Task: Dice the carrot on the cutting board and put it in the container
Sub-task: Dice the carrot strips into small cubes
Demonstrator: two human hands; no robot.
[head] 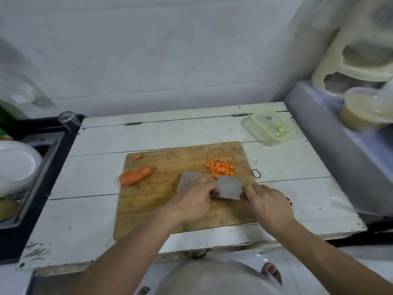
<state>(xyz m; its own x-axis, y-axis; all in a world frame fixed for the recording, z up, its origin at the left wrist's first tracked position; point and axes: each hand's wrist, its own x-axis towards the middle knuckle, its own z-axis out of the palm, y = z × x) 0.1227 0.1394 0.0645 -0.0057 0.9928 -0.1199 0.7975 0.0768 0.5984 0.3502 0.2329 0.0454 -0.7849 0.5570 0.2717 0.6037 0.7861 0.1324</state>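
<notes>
Head view looks down on a white plank counter with a wooden cutting board lying in the middle of the frame. On the board's upper right sits a heap of diced carrot. An uncut carrot piece lies at the board's left edge, its tip hanging just over the side, and a small carrot end rests near the board's upper left corner.

A cleaver lies just below the dice, its broad blade tilted and its near edge touching the heap. The left hand rests on the flat of the blade with fingers curled over it; whether it pinches anything beneath cannot be told. The right hand is wrapped around the cleaver's handle at the blade's right end, fingers closed on it.

A clear container with a green-rimmed lid stands on the counter at the upper right of the frame, well apart from the board and holding no carrot that can be seen. A metal ring lies just off the board's right edge. At the left of the frame a white plate sits in a dark sink, with a glass at its far corner.
</notes>
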